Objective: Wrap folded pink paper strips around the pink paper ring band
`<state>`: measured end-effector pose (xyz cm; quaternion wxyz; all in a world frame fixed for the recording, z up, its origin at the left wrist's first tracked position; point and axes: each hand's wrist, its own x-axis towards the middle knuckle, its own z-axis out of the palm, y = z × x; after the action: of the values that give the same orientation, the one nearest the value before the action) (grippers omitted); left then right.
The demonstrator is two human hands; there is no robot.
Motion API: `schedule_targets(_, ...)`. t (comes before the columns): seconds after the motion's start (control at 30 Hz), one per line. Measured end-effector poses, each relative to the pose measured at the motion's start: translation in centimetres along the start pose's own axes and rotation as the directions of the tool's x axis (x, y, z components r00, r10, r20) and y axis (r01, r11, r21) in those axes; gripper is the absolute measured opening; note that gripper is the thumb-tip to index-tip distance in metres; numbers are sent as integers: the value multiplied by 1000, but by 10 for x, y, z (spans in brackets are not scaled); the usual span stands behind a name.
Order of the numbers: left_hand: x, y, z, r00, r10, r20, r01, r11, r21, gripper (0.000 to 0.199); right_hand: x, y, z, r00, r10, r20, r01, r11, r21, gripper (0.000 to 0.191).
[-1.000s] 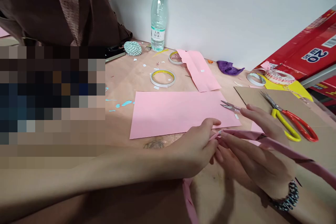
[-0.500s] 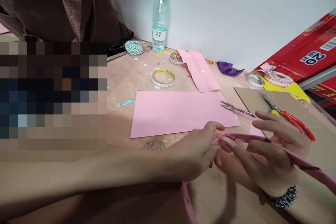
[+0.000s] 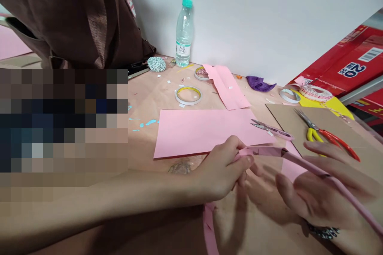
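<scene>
My left hand [image 3: 229,169] pinches a long, narrow strip of pink paper [image 3: 269,151] between thumb and fingers. One length of the strip arcs out to the lower right, with dark marks along it; another length hangs below my left wrist. My right hand [image 3: 323,183] is open under and behind the strip's right part, fingers spread and smeared by motion, a dark beaded bracelet on its wrist. Beyond my hands lies a flat pink paper sheet [image 3: 203,131]. Small thread snips [image 3: 269,128] rest across its right edge.
Red-and-yellow-handled scissors [image 3: 326,133] lie on cardboard [image 3: 284,113] at right. Further back are a roll of double-sided tape [image 3: 188,95], a folded pink paper piece [image 3: 230,91], a string ball [image 3: 156,64], a water bottle [image 3: 183,36] and purple material [image 3: 260,83]. A brown bag [image 3: 77,16] stands left.
My right hand has let go of the strip and moved down and right, its fingers opening. My left hand keeps its pinch. The view has shifted slightly.
</scene>
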<state>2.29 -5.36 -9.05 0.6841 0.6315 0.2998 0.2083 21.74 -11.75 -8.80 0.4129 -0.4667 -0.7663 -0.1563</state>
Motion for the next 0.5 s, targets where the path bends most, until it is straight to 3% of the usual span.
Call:
schedule_targets(0.07,-1,0,-2,1000,2,8,-2,1000,11,19,7,-3,5,999,47,-10,-46,997,68,19)
schedule_targets(0.13,-2,1,-2,999,2,41,-5,998,65,14,12,-5,9,971,193,144,-215,964,159,9)
schedule_targets(0.2,-3,4,-2,998,-17,63,9,993,116,10,13,-5,11,929,239,283,-306,925,225,12)
schedule_targets(0.3,-3,8,-2,995,-55,82,51,997,61,13,8,-4,8,933,161,323,-261,919,295,6)
schedule_targets(0.4,-2,9,-2,988,-51,147,69,990,-123,8,1,-2,5,955,101,279,-194,924,329,9)
schedule_targets(0.5,1,7,-5,973,-44,227,109,952,-286,19,-5,0,2,957,94,275,-188,922,339,12)
